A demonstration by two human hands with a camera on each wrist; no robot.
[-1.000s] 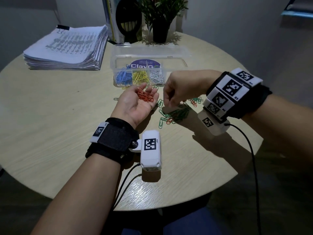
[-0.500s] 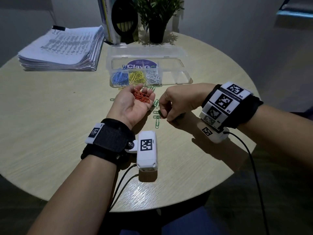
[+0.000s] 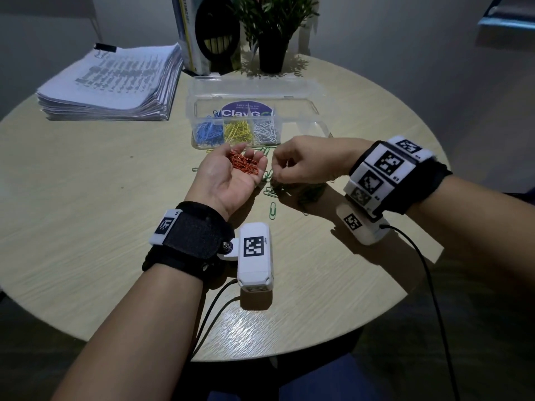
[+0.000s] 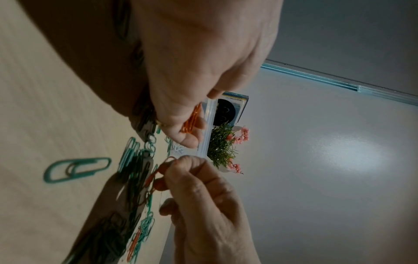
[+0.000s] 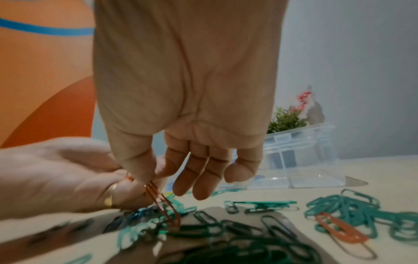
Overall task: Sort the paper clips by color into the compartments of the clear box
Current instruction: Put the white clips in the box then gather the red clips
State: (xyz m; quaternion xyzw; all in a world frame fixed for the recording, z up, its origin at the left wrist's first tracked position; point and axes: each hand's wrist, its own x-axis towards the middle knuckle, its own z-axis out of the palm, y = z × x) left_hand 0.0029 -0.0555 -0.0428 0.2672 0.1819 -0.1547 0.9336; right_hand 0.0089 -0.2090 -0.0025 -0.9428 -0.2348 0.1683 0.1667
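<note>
- The left hand [image 3: 228,180] lies palm up just above the table [image 3: 86,227], fingers loosely spread and relaxed, carrying a small heap of orange clips [image 3: 243,164] on the fingers.
- The right hand [image 3: 307,163] hovers just right of the left, its thumb and forefinger pinching 1 orange clip [image 5: 162,201]; the other fingers [image 5: 201,171] hang loosely curled.
- Under and beside the right hand, green clips [image 3: 272,192] lie scattered on the table, with another orange clip [image 5: 339,230] among them.
- The clear box [image 3: 304,123] stands open on the far side of the hands; 3 compartments on its left hold blue clips [image 3: 208,131], yellow clips [image 3: 238,132] and white clips [image 3: 265,131].
- Far left sits a stack of papers [image 3: 115,82]; behind the box, a potted plant [image 3: 272,33].
</note>
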